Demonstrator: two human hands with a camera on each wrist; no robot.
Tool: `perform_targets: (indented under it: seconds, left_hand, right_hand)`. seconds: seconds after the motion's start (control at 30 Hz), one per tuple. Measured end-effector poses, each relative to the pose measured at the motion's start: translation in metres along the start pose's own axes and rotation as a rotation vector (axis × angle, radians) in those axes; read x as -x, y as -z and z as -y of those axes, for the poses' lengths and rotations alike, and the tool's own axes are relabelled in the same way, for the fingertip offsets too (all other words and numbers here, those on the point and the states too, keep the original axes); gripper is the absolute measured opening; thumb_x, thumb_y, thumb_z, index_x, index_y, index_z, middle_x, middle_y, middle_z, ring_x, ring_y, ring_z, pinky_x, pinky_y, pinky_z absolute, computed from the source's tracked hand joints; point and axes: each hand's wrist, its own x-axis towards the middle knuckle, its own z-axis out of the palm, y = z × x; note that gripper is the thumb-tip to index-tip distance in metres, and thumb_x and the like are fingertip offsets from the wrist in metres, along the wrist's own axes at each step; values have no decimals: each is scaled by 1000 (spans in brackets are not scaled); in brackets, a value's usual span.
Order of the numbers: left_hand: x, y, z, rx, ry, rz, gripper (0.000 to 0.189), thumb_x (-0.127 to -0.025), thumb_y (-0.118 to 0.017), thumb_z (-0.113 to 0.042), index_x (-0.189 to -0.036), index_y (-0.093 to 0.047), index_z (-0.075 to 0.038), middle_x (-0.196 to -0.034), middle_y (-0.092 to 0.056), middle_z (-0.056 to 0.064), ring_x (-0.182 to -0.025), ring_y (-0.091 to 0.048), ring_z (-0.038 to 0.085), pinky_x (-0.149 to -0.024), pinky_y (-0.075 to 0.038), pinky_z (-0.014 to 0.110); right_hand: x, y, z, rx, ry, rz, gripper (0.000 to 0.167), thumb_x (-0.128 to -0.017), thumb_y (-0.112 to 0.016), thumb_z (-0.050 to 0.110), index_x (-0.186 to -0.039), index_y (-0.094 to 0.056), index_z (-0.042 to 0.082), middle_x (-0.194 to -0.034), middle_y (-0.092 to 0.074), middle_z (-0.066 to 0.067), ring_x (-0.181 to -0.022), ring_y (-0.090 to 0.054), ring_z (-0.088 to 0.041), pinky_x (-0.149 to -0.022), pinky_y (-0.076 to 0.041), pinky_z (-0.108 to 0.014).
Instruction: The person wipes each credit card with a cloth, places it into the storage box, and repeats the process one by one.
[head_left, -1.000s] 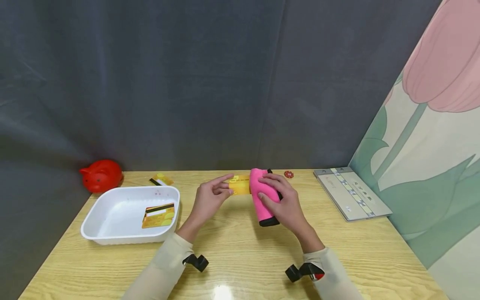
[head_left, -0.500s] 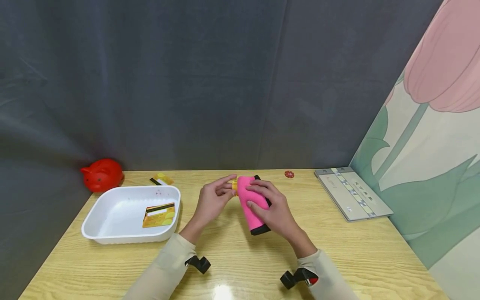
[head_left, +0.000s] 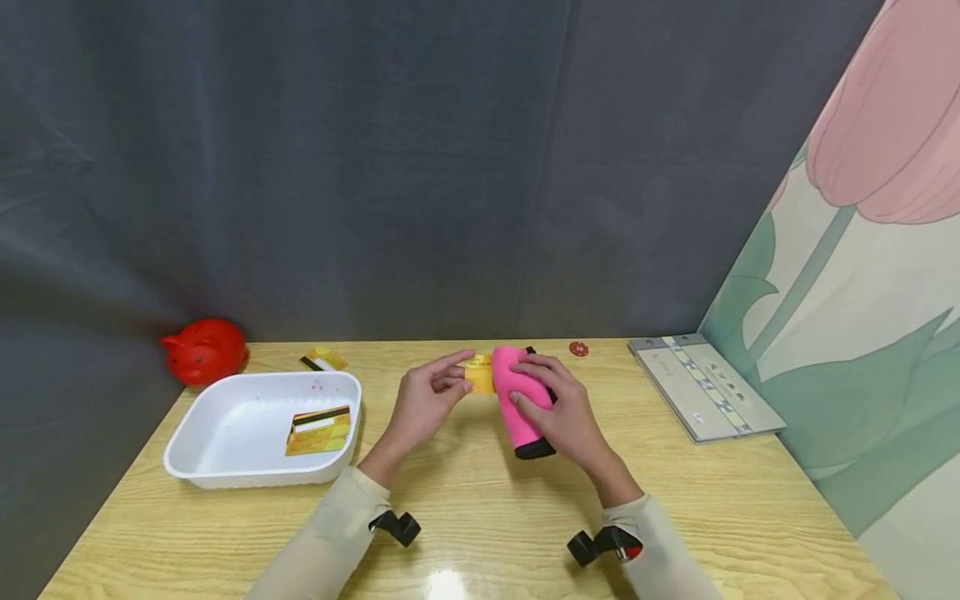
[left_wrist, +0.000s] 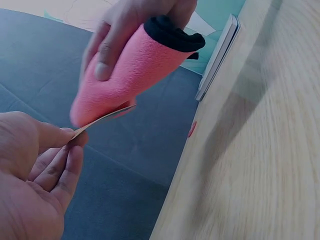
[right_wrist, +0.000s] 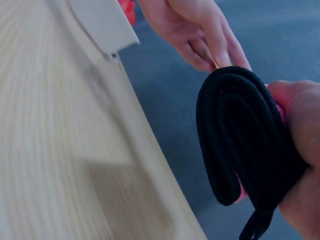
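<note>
My left hand (head_left: pixel 427 402) pinches a yellow card (head_left: pixel 480 374) by its left end, between thumb and fingers. In my right hand (head_left: pixel 558 408) is a folded pink cloth (head_left: pixel 517 392) with black edging, gripped from the right side. The cloth's left fold overlaps the right part of the card and hides it in the head view. Seen from the left wrist, the card (left_wrist: pixel 102 119) lies edge-on against the underside of the pink cloth (left_wrist: pixel 125 75). The right wrist view shows the cloth's black-edged end (right_wrist: pixel 240 130) in several layers. Both hands are raised over the table.
A white tray (head_left: pixel 247 479) on the left holds yellow cards (head_left: pixel 317 432). Behind it lie more cards (head_left: pixel 324 359) and a red piggy bank (head_left: pixel 205 352). A red chip (head_left: pixel 578 349) is near the back edge, and a grey calendar-like booklet (head_left: pixel 701 387) lies at the right.
My right hand slid the cloth left along the card, covering most of it, then drew it partway back right, baring more of the card. The left hand moved only slightly.
</note>
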Motion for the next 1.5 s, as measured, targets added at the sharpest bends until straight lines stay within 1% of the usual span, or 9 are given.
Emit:
perform_targets:
  seconds: [0.27, 0.43, 0.53, 0.73, 0.97, 1.07, 1.23, 1.37, 1.5]
  left_hand:
    - [-2, 9, 2, 2, 30, -31, 32, -94, -76, -10, -125, -76, -20, -109, -78, 9, -97, -75, 21, -78, -59, 18]
    - [-2, 10, 1, -6, 51, -30, 26, -95, -75, -13, -120, -78, -19, -110, -78, 8, -96, -73, 18, -78, -58, 18]
    - [-3, 9, 0, -2, 59, -16, 26, -95, -74, -10, -119, -78, -18, -108, -77, 9, -95, -71, 17, -78, -57, 18]
    - [-4, 9, 0, -1, 52, -5, 26, -94, -70, -6, -116, -79, -17, -108, -76, 8, -91, -68, 14, -77, -56, 18]
    - [-1, 7, 0, 13, 9, -37, 29, -95, -61, 0, -114, -80, -12, -118, -77, 10, -90, -70, 14, -72, -55, 17]
    - [-1, 6, 2, -7, 4, -41, 32, -93, -62, 1, -115, -80, -15, -112, -78, 8, -92, -71, 15, -77, -56, 17]
    - [0, 7, 4, 14, -15, -86, 25, -94, -67, -3, -110, -81, -16, -103, -79, 7, -89, -76, 20, -78, -59, 20]
    - [-1, 8, 3, 70, -27, -135, 15, -96, -71, -8, -107, -81, -10, -95, -79, 13, -77, -74, 17, -67, -59, 22]
    - [-1, 9, 1, 80, -10, -172, 16, -94, -76, -13, -106, -81, -5, -88, -77, 16, -67, -66, 8, -57, -53, 20]
  right_hand:
    - [-3, 20, -15, 37, -68, -82, 37, -88, -82, 12, -125, -73, 14, -138, -64, -8, -129, -61, -28, -101, -50, -24]
    - [-4, 26, -17, 18, -58, -97, 38, -89, -82, 11, -126, -73, 14, -138, -64, -8, -127, -61, -28, -97, -45, -11]
    - [-4, 27, -18, 15, -46, -100, 38, -89, -81, 11, -126, -73, 14, -138, -64, -9, -126, -61, -28, -95, -45, -10]
    - [-5, 30, -15, 15, -63, -97, 38, -89, -81, 12, -126, -72, 14, -139, -63, -8, -130, -59, -28, -97, -45, -13]
    - [-5, 33, -13, 35, -107, -91, 39, -90, -80, 15, -128, -72, 16, -141, -62, -6, -131, -58, -27, -100, -50, -29]
    - [-4, 34, -15, 39, -109, -91, 39, -90, -80, 16, -128, -72, 16, -141, -62, -7, -131, -58, -27, -100, -50, -29]
    - [-3, 33, -16, 37, -101, -101, 39, -90, -81, 15, -128, -72, 16, -140, -62, -7, -130, -59, -27, -97, -47, -18]
    - [-4, 33, -17, 34, -85, -112, 39, -89, -81, 14, -127, -73, 15, -139, -63, -7, -130, -59, -26, -96, -44, -11]
    - [-5, 33, -17, 33, -71, -114, 38, -90, -80, 13, -127, -72, 15, -139, -63, -8, -129, -59, -27, -95, -44, -11]
